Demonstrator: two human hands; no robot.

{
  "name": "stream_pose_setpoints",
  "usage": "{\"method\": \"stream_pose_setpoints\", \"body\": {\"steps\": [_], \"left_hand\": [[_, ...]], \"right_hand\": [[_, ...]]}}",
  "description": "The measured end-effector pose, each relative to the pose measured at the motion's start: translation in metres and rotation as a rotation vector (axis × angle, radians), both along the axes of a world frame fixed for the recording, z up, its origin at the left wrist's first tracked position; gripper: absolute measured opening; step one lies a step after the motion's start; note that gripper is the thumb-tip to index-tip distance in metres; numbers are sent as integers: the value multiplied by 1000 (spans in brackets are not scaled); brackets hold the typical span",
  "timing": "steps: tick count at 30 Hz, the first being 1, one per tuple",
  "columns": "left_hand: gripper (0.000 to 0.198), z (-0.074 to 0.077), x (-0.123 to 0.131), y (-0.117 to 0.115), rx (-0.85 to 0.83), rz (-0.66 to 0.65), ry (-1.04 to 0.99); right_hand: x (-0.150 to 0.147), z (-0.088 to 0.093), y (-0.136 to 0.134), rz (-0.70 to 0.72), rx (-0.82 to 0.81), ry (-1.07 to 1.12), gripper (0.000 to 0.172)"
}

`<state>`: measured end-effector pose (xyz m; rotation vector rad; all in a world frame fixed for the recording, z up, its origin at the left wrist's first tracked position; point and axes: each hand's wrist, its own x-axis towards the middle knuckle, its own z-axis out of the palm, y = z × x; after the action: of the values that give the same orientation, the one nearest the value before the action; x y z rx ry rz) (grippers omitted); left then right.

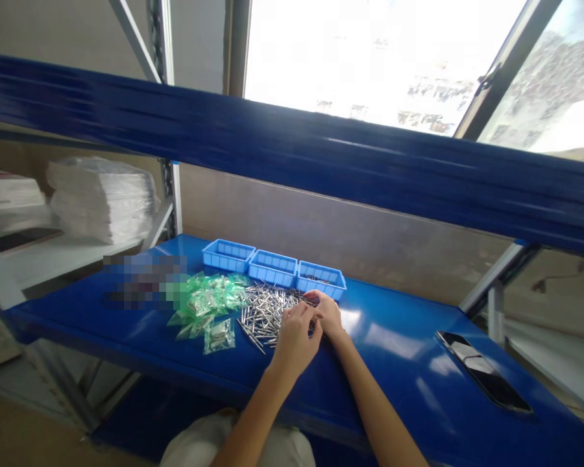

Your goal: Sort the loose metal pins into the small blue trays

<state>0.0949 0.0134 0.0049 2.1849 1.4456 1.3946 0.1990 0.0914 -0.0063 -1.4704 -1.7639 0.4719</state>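
A loose pile of slim silver metal rods point(265, 314) lies on the blue table, too small to tell their exact kind. At its right edge my left hand point(298, 332) is bent with the fingers closed, reaching across toward my other hand. My right hand point(328, 312) is just beyond it, its fingers curled inward over the rods. The fingertips of both hands meet closely, and whatever they pinch is hidden. Left of the pile lie green-tinted plastic bags point(209, 295) with metal pieces inside. One small clear bag point(219, 336) of pieces rests in front of them.
Three blue bins stand in a row behind the pile: left point(228, 263), middle point(272, 275) and right point(321, 288), the last holding some dark pieces. A phone point(484, 371) lies at the right. A blue shelf beam point(292, 146) crosses above the table point(394, 402). Wrapped stacks point(104, 198) sit at left.
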Motion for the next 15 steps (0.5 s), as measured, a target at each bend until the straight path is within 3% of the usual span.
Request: {"method": "stream_pose_setpoints", "body": {"steps": [8, 15], "left_hand": [[15, -10, 6, -3, 0, 13, 69], [17, -8, -3, -2, -13, 80, -8]], "right_hand": [[3, -5, 3, 29, 52, 85, 13], [2, -1, 5, -69, 69, 136, 21]]}}
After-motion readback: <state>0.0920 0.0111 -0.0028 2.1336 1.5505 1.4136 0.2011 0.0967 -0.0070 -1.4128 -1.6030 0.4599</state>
